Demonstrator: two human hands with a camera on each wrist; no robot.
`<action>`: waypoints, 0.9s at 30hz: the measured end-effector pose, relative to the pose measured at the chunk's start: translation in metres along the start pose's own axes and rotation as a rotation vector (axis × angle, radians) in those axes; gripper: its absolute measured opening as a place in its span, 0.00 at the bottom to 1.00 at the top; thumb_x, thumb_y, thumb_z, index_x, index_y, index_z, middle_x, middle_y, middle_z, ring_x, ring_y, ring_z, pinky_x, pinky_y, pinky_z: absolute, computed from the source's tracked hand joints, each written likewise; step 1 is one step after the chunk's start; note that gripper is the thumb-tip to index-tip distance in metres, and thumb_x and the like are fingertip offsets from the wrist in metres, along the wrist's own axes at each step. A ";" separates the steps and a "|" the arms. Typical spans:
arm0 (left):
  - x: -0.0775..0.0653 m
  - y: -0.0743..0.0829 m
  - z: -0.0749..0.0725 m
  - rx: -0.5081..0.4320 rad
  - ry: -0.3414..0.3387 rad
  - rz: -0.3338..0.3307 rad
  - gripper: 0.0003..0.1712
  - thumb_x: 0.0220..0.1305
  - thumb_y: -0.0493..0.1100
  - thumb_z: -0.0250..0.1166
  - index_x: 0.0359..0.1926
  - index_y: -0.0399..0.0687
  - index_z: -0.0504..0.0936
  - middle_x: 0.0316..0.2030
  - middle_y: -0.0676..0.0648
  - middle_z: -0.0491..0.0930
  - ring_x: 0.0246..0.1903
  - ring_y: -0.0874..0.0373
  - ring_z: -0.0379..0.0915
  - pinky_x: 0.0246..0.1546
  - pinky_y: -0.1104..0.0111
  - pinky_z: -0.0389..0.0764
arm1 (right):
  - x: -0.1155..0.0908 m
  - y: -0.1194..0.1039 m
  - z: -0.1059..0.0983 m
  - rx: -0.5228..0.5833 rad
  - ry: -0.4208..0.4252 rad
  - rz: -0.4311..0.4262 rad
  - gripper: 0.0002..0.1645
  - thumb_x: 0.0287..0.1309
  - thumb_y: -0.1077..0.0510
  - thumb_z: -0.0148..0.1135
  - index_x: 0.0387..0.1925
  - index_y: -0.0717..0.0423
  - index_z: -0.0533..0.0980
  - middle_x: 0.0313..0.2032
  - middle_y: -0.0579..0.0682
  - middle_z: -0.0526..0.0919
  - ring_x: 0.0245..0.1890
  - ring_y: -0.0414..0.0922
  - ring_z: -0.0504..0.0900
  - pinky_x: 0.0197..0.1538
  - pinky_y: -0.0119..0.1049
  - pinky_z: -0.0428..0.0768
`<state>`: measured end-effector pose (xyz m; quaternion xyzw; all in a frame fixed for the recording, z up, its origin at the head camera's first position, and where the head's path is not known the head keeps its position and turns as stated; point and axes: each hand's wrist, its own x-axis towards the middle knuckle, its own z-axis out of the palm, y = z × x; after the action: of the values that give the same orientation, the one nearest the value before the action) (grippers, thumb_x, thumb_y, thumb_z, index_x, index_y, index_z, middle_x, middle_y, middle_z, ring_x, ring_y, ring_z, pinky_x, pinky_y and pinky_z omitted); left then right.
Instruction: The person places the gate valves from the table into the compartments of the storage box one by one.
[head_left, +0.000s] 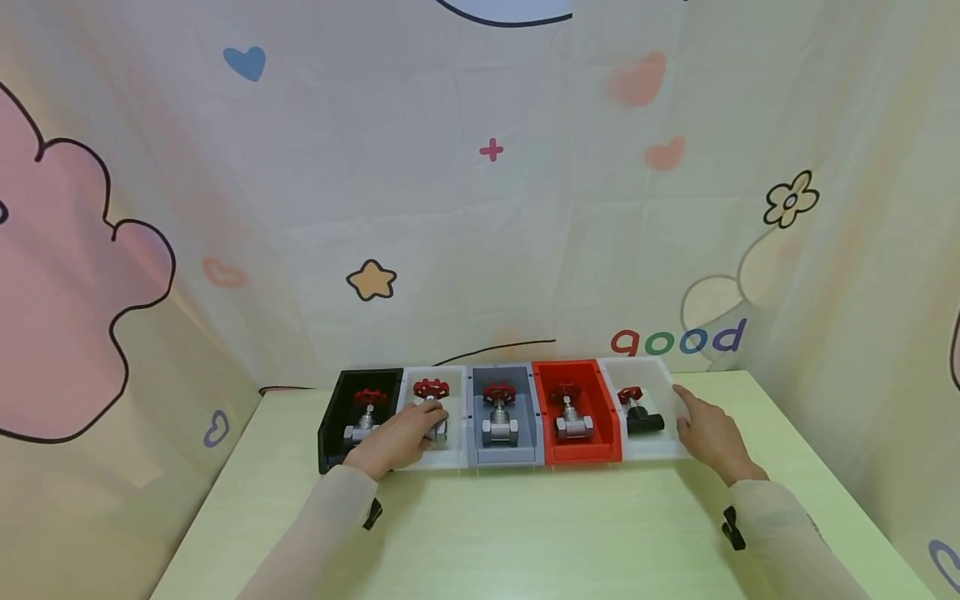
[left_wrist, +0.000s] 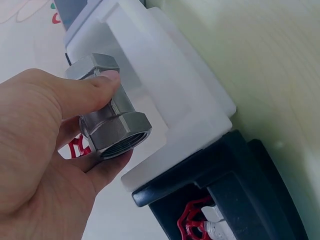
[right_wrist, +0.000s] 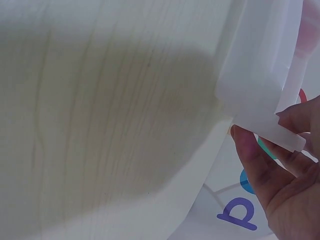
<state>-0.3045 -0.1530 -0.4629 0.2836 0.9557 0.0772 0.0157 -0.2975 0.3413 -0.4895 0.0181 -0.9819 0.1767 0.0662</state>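
Note:
My left hand (head_left: 397,437) grips a silver metal valve (left_wrist: 115,107) by its hexagonal-ended body, with the thumb across it. The valve's red handwheel (head_left: 431,388) shows above the fingers. It is inside the white bin (head_left: 453,457) that stands second from the left. At the far right end of the row, my right hand (head_left: 712,433) pinches the outer wall of another white bin (right_wrist: 255,60) between thumb and fingers. A valve with a black body (head_left: 643,421) and a red handwheel lies in that bin.
Between the white bins stand a grey bin (head_left: 506,457) and a red bin (head_left: 581,455), each holding a silver valve with a red handwheel. A black bin (head_left: 332,433) with a similar valve ends the row at left. The pale table (head_left: 525,533) meets a printed curtain (head_left: 450,208) behind.

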 end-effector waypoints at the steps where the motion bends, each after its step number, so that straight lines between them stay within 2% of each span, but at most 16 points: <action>1: 0.001 0.000 0.000 0.001 -0.001 0.004 0.29 0.65 0.37 0.65 0.66 0.45 0.72 0.67 0.45 0.69 0.62 0.44 0.70 0.64 0.54 0.72 | 0.000 0.000 0.000 -0.001 0.001 -0.001 0.35 0.64 0.61 0.54 0.71 0.66 0.58 0.58 0.76 0.72 0.36 0.58 0.79 0.37 0.51 0.78; 6: 0.007 0.002 0.001 -0.003 -0.004 0.016 0.28 0.65 0.37 0.65 0.66 0.44 0.73 0.67 0.43 0.70 0.62 0.43 0.70 0.64 0.54 0.72 | -0.001 0.000 0.000 -0.003 0.010 -0.014 0.35 0.65 0.61 0.53 0.71 0.66 0.58 0.58 0.76 0.73 0.35 0.57 0.79 0.35 0.49 0.77; 11: 0.014 0.002 0.007 0.008 -0.020 -0.009 0.29 0.64 0.37 0.65 0.66 0.45 0.72 0.66 0.45 0.70 0.61 0.45 0.71 0.64 0.55 0.72 | -0.001 0.000 0.000 -0.002 0.012 -0.015 0.34 0.65 0.61 0.53 0.71 0.66 0.59 0.58 0.76 0.73 0.37 0.58 0.80 0.36 0.51 0.78; 18: 0.019 0.000 0.017 -0.004 -0.030 -0.053 0.28 0.63 0.36 0.66 0.65 0.44 0.74 0.65 0.45 0.71 0.60 0.45 0.73 0.64 0.53 0.72 | -0.002 0.000 -0.002 -0.003 0.017 -0.020 0.35 0.64 0.62 0.53 0.70 0.66 0.59 0.57 0.76 0.73 0.34 0.57 0.79 0.34 0.50 0.77; 27: 0.026 0.002 0.021 0.027 -0.019 -0.025 0.27 0.62 0.36 0.67 0.62 0.44 0.75 0.62 0.45 0.73 0.55 0.47 0.76 0.60 0.55 0.76 | -0.001 0.004 0.001 -0.002 0.038 -0.028 0.34 0.64 0.62 0.53 0.70 0.67 0.60 0.57 0.76 0.74 0.38 0.60 0.81 0.38 0.55 0.79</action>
<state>-0.3238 -0.1346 -0.4833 0.2724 0.9600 0.0614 0.0221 -0.2967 0.3443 -0.4918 0.0285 -0.9802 0.1753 0.0875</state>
